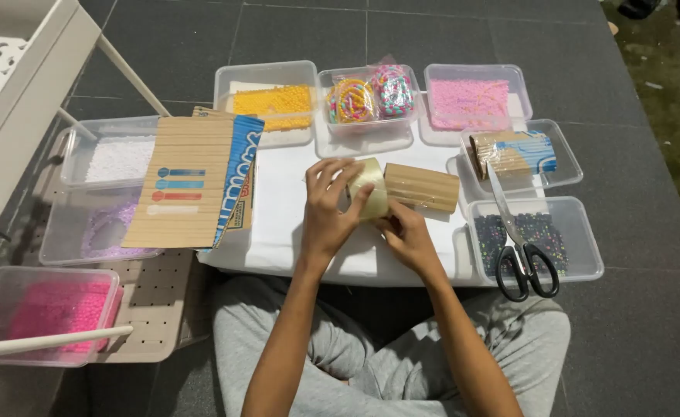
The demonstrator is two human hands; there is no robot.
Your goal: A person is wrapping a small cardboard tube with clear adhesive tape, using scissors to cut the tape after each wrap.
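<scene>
Left grip [332, 202] clamped around tape roll [371, 189]; right grip [406, 232] pinching its lower edge, beside cardboard tube [423, 188], above white surface [286, 208]. Judged light, rigid, sticky; best held by rim.

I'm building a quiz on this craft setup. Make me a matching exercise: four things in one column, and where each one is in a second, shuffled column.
Things:
1. scissors
2. roll of clear tape
3. yellow beads
4. flat cardboard sheet

Places:
A. in the left hand, with the right hand touching it
B. in a clear tub at the far side
C. across the tub of dark sequins
D. leaning over the tubs on the left

Pairs: 1-C, 2-A, 3-B, 4-D
</scene>
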